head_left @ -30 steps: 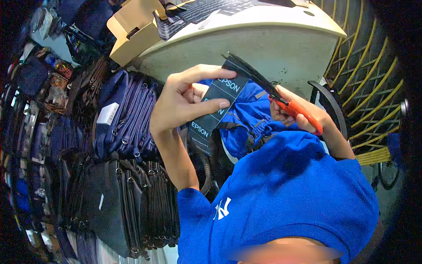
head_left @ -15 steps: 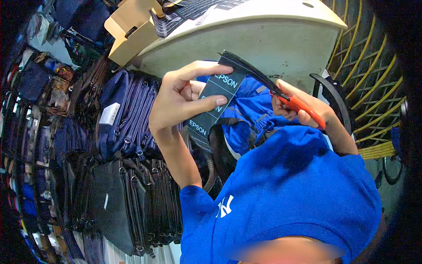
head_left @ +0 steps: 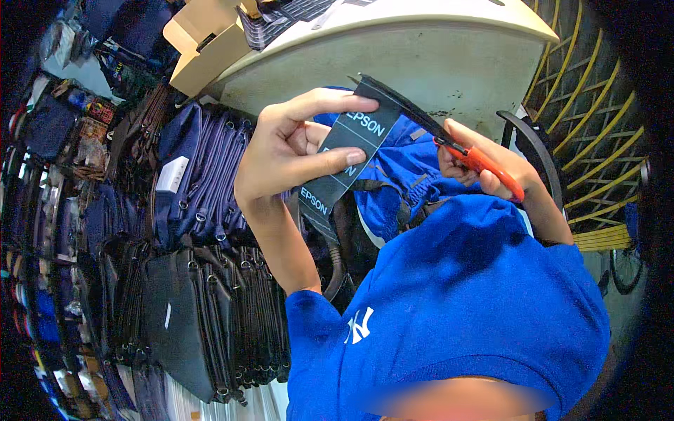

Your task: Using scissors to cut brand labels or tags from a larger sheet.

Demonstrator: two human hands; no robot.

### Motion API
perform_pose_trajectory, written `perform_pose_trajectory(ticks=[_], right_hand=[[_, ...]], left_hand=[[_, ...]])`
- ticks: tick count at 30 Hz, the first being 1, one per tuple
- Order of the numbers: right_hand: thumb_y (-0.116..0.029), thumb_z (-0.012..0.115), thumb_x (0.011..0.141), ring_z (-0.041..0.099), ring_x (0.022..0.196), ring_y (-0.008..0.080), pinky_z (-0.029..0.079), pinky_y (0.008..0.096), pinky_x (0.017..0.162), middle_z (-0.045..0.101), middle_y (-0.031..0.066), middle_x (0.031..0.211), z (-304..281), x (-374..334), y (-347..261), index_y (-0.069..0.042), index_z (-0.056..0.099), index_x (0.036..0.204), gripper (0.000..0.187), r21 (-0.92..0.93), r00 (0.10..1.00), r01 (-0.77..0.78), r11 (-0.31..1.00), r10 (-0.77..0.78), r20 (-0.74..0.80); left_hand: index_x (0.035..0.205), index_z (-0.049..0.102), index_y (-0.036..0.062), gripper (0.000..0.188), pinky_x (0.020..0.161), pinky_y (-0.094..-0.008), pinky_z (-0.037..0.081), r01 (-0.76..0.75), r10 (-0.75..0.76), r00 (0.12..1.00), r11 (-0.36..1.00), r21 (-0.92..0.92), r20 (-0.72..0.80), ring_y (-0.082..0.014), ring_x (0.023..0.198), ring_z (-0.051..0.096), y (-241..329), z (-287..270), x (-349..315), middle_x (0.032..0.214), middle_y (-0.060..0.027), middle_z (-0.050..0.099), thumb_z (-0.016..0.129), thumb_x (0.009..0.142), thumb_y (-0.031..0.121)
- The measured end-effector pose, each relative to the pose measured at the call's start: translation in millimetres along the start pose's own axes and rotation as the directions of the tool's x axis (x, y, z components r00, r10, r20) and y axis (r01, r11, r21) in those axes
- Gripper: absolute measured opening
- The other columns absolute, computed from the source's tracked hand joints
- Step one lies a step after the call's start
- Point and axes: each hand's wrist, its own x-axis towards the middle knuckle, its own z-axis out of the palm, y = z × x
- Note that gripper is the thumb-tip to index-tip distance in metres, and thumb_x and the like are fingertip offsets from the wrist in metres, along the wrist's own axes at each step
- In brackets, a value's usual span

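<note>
A black strip of labels (head_left: 358, 133) with white print and thin white dividing lines hangs in front of me. My left hand (head_left: 302, 137) pinches it between thumb and fingers near its upper part, and its lower end dangles. My right hand (head_left: 484, 165) grips scissors with orange-red handles (head_left: 495, 172). Their dark blades (head_left: 414, 109) reach up and left to the strip's top right edge, with the tips just past its upper corner. Whether the blades are fully closed is hard to make out. Behind the strip, bright blue fabric with straps (head_left: 404, 165), perhaps a bag, lies near my lap.
Ahead stands a table with a curved pale edge (head_left: 393, 21), bearing an open cardboard box (head_left: 203, 49) and dark sheets (head_left: 281, 24). Stacked navy bags (head_left: 203, 175) and black bags (head_left: 189, 316) fill the left. A yellow and grey lattice (head_left: 590, 119) rises at the right.
The scissors and my right hand have shifted very slightly right. My left hand still holds the strip in nearly the same place, and the view has tilted a little.
</note>
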Motion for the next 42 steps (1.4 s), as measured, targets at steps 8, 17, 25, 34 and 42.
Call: perform_pose_trajectory(ticks=[8,17,25,34,42], right_hand=[[-0.083,0.051,0.067,0.030,0.060,0.0064,0.024,0.0203,0.051,0.034,-0.0021,0.073,2,1,-8,-0.008,0.037,0.093,0.080,-0.002,0.997,-0.069,0.998,0.069,-0.025],[-0.076,0.059,0.067,0.031,0.059,0.0036,0.023,0.0185,0.048,0.033,-0.0047,0.073,7,4,-9,-0.007,0.039,0.094,0.077,0.103,0.991,-0.108,0.989,0.114,-0.063],[-0.051,0.056,0.083,0.031,0.061,0.0039,0.026,0.0197,0.050,0.034,-0.0056,0.072,6,3,-10,-0.006,0.042,0.093,0.048,0.134,0.992,-0.102,0.986,0.110,-0.059],[-0.033,0.051,0.094,0.031,0.060,0.0043,0.027,0.0215,0.049,0.033,-0.0066,0.069,3,2,0,-0.006,0.043,0.090,0.028,0.091,0.994,-0.077,0.993,0.083,-0.065],[-0.033,0.052,0.094,0.032,0.060,0.0036,0.027,0.0213,0.048,0.033,-0.0068,0.069,5,2,-4,-0.007,0.043,0.089,0.028,0.064,0.990,-0.105,0.992,0.110,-0.082]], left_hand=[[0.114,0.058,-0.0088,0.042,0.075,-0.0201,0.051,0.019,-0.019,1.000,1.000,0.003,-0.009,-0.0118,0.091,0.061,1,1,-1,0.116,-0.0113,0.055,0.069,0.073,-0.011],[0.114,0.059,-0.0072,0.041,0.066,-0.0152,0.047,0.075,-0.075,0.997,0.995,0.071,-0.009,-0.0067,0.084,0.060,2,-2,-3,0.111,-0.0090,0.058,0.069,0.074,-0.010],[0.113,0.059,-0.0071,0.041,0.067,-0.0157,0.047,0.051,-0.052,0.999,0.998,0.027,0.012,-0.0071,0.085,0.060,1,-3,-3,0.111,-0.0092,0.058,0.070,0.074,-0.010],[0.113,0.059,-0.0081,0.040,0.069,-0.0160,0.048,0.063,-0.063,0.998,0.998,-0.017,0.004,-0.0082,0.088,0.060,2,-2,-4,0.111,-0.0099,0.058,0.069,0.074,-0.010],[0.113,0.060,-0.0058,0.041,0.067,-0.0144,0.043,0.028,-0.029,1.000,0.998,0.064,0.007,-0.0047,0.084,0.057,2,-5,-5,0.111,-0.0085,0.059,0.070,0.073,-0.008]])
